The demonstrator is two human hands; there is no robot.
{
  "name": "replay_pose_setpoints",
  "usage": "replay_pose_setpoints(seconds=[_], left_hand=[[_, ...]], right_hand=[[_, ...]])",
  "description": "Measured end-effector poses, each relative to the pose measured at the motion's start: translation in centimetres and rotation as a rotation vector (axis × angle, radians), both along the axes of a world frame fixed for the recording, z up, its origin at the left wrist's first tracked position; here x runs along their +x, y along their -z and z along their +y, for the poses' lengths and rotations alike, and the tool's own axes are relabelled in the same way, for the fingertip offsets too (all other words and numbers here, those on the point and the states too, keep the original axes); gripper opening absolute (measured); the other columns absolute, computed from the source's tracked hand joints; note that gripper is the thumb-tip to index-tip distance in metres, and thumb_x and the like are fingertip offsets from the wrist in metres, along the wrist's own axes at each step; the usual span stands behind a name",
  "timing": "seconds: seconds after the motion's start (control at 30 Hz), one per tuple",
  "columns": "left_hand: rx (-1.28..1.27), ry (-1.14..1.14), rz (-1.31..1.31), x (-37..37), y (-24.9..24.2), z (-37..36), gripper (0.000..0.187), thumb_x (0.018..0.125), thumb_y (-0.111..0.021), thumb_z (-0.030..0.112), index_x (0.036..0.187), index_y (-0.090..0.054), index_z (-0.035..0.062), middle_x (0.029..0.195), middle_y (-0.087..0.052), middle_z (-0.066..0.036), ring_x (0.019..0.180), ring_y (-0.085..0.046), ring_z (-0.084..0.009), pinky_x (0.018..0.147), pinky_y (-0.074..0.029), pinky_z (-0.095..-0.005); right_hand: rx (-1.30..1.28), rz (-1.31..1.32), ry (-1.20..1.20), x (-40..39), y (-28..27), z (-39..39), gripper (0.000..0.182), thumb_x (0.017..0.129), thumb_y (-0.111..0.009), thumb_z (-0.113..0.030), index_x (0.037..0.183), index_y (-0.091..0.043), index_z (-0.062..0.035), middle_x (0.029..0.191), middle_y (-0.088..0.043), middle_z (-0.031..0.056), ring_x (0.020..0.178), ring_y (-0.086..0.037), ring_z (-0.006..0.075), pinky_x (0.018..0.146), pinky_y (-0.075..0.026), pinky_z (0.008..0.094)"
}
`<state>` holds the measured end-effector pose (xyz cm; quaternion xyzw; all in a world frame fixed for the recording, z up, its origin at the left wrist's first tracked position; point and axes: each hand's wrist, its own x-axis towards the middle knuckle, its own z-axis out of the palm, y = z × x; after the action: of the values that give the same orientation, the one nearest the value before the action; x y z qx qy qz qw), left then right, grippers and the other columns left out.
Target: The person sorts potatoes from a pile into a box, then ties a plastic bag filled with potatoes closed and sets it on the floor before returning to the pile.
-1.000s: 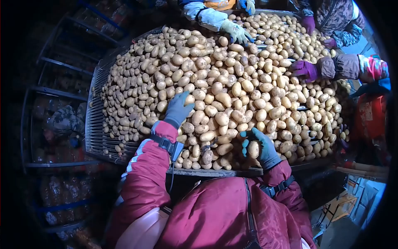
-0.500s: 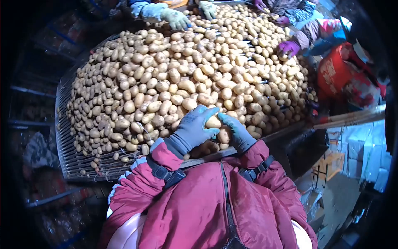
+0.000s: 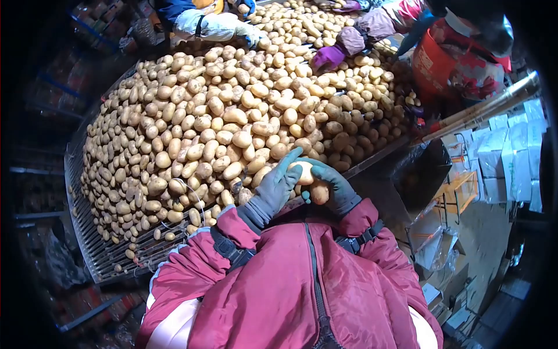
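Note:
My left hand point(image 3: 275, 187), in a grey-blue glove, is closed against a pale potato point(image 3: 303, 172) at the near edge of the heap. Facing it, my right hand point(image 3: 337, 187) wears a matching glove. Its fingers curl round that potato from the other side, and a second, browner potato point(image 3: 319, 192) sits low against its palm. Both hands are close together in front of my jacket. Just beyond them spreads a large heap of loose potatoes point(image 3: 221, 122).
The heap lies on a slatted metal table point(image 3: 96, 244). Across it are a co-worker's gloved hand point(image 3: 251, 35) and another's purple glove point(image 3: 328, 58). A red bucket point(image 3: 433, 61) stands at right, near a pole point(image 3: 482, 107), a dark bin point(image 3: 415, 174) and white wrapped packs point(image 3: 500, 157).
My view has turned, so the heap sits lower and further left. Both hands have drawn back towards my jacket with the potatoes. The co-worker's purple glove has reached further left over the heap.

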<state>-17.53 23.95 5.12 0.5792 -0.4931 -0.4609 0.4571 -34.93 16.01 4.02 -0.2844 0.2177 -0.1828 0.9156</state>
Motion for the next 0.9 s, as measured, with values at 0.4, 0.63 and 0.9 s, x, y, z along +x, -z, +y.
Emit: replay_pose_setpoints(seconds=[0.4,0.63,0.9], left_hand=[[0.247,0.025,0.315,-1.3,3.0,-3.0,0.040,0.103,-0.048,0.022,0.138,-0.056,0.0049,0.124,-0.066,-0.013,0.108,-0.067,-0.0225,0.093,-0.055,-0.0345],[0.112,-0.247,0.276,7.6,3.4,-3.1,0.053,0.104,-0.049,0.042,0.138,-0.056,0.0016,0.121,-0.067,-0.015,0.104,-0.067,-0.0201,0.091,-0.055,-0.0325],[0.043,-0.635,-0.036,16.2,3.7,-0.1,0.034,0.104,-0.056,0.021,0.131,-0.061,0.0007,0.125,-0.066,-0.010,0.110,-0.062,-0.0176,0.099,-0.050,-0.0305]], right_hand=[[-0.012,0.182,0.318,-6.5,-1.0,1.3,0.047,0.095,-0.065,-0.027,0.133,-0.058,-0.0014,0.113,-0.067,0.0096,0.088,-0.066,0.0180,0.077,-0.054,0.0299],[-0.476,0.825,0.907,-29.7,6.5,-5.7,0.045,0.101,-0.059,-0.031,0.134,-0.057,-0.0009,0.129,-0.062,0.0083,0.115,-0.058,0.0169,0.100,-0.047,0.0315],[-0.598,0.734,0.799,-17.1,-3.8,-8.8,0.042,0.096,-0.058,-0.018,0.133,-0.055,0.0018,0.120,-0.063,0.0138,0.113,-0.061,0.0235,0.099,-0.051,0.0358]])
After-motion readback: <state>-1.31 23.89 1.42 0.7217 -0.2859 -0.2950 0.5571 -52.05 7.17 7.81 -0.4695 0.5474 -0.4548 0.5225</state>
